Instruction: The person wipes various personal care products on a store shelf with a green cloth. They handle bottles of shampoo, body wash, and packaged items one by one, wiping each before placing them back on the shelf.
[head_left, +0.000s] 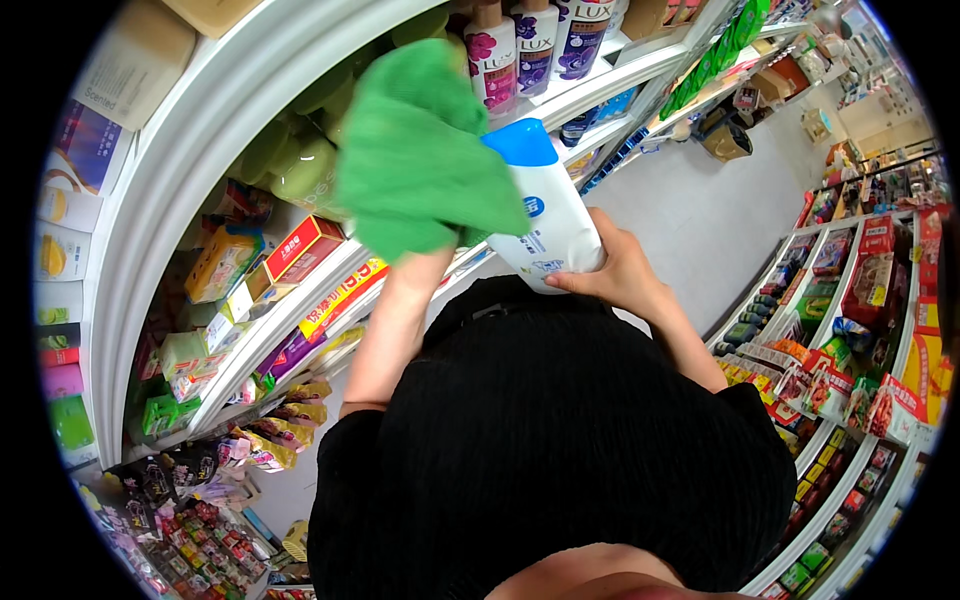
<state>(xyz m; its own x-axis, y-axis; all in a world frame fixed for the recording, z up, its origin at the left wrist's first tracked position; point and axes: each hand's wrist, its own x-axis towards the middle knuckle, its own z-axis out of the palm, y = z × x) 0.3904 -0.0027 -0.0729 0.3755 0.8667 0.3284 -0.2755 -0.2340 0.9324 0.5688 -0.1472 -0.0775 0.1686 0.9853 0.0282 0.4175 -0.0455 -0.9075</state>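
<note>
A green cloth (424, 154), blurred as if in motion, wraps over my left hand (433, 256), so the fingers are hidden and only the wrist area shows. The cloth's lower right corner hangs over the side of a white bottle (559, 225) with a blue top. My right hand (619, 262) grips this bottle near its lower end, thumb across the front. The bottle is tilted, its blue end pointing up and left towards the shelf. Behind the cloth, olive-green bottles (304, 176) stand on the shelf.
White shelving (247, 322) curves along my left with boxed soaps (304, 247). Lux pump bottles (491, 60) line the upper shelf ahead. Packaged foods fill the racks (832, 322) on my right. A grey floor aisle (675, 195) runs ahead, with a basket (726, 142) further along.
</note>
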